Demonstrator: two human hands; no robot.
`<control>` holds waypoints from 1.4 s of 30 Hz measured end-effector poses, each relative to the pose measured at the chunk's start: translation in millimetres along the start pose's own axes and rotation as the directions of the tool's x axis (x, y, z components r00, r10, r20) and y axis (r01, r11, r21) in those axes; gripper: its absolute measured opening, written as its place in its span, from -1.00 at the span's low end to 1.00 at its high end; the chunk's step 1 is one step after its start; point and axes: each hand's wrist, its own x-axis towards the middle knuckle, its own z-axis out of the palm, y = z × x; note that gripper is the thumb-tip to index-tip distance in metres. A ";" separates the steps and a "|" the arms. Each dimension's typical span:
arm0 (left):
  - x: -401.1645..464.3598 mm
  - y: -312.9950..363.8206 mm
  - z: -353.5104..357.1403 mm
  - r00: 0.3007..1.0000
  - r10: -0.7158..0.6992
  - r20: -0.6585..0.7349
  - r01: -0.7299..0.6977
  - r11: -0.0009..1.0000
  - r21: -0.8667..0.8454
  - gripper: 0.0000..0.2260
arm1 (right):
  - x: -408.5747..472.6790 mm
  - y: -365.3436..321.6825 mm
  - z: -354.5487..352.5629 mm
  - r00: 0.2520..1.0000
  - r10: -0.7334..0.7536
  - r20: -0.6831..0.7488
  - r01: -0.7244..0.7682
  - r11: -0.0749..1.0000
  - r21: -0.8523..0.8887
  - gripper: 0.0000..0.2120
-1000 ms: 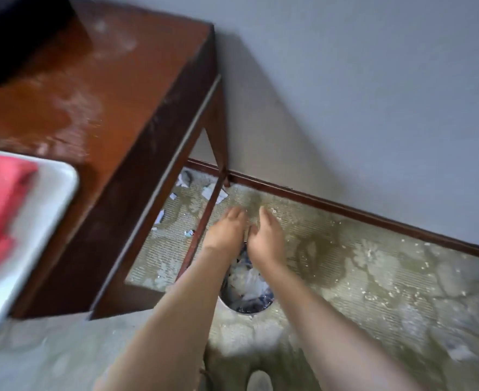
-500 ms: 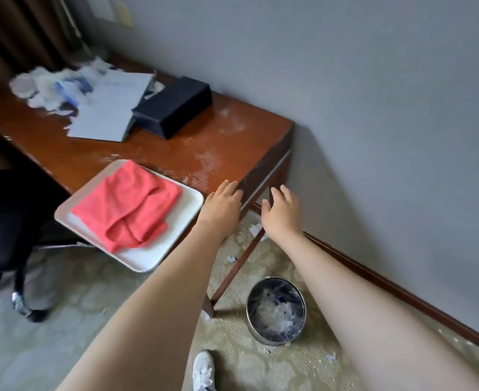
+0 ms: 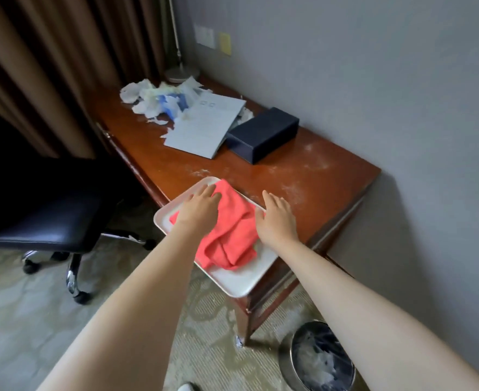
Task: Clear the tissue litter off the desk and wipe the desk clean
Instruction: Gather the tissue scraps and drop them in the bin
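While both forearms reach forward, the left hand (image 3: 200, 206) lies flat on the folded coral-red cloth (image 3: 232, 232), fingers straight and apart, and the right hand (image 3: 276, 218) spreads open beside it over the white rectangular tray (image 3: 239, 282). That tray overhangs the dusty reddish-brown wooden desk (image 3: 317, 176). Farther back sit a dark blue box (image 3: 262, 134), a grey booklet (image 3: 204, 127) and the heap of crumpled white tissue litter (image 3: 156, 98), before brown curtains (image 3: 49, 66).

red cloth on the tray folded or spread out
Folded, loosely. The red cloth lies bunched in overlapping layers with creases on the tray, covering only part of it.
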 end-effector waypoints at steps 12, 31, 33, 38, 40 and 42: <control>14.8 -189.1 -42.9 0.985 -0.139 -0.099 0.139 0.990 -0.007 -0.58 | 81.6 -166.2 69.4 0.998 -0.051 0.023 0.051 0.998 0.030 -0.52; 156.2 -295.9 -52.5 0.968 -0.247 -0.040 0.246 0.969 -0.021 -0.54 | 261.2 -223.2 91.6 0.997 -0.068 0.038 0.071 0.993 -0.089 -0.50; 180.8 -296.4 -48.7 0.973 -0.230 -0.023 0.229 0.973 -0.027 -0.54 | 283.5 -218.3 93.8 0.998 -0.042 0.051 0.047 0.993 -0.110 -0.50; 222.7 -298.1 -25.3 0.977 -0.208 0.053 0.209 0.978 -0.020 -0.54 | 317.8 -200.6 104.8 0.996 -0.001 0.091 0.012 0.993 -0.120 -0.50; 235.8 -298.9 -14.5 0.973 -0.216 0.081 0.218 0.976 -0.022 -0.54 | 324.9 -191.9 109.4 0.993 0.014 0.115 0.000 0.992 -0.124 -0.50; 247.3 -298.1 -7.0 0.973 -0.212 0.094 0.216 0.976 -0.034 -0.55 | 334.0 -184.3 111.4 0.992 0.023 0.127 -0.005 0.990 -0.139 -0.50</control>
